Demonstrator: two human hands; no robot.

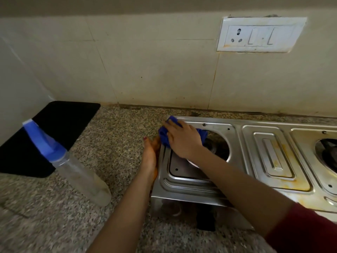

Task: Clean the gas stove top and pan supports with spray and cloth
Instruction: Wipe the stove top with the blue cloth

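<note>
A steel gas stove [240, 143] stands on the granite counter [113, 136], its pan supports off and its burner openings bare. My right hand [184, 141] presses a blue cloth [165, 136] onto the stove's back left corner with fingers spread flat over it. Along the stove's left side wall lies my left hand [150, 157], fingers straight against the metal. Yellowish stains mark the stove's middle and right panels. A clear spray bottle [73, 167] with a blue trigger head stands on the counter to the left, untouched.
A black mat or board [45, 136] lies on the counter at the far left, behind the bottle. The tiled wall runs behind the stove, with a white socket and switch plate [260, 34] high on the right. A black knob [206, 220] sits on the stove's front.
</note>
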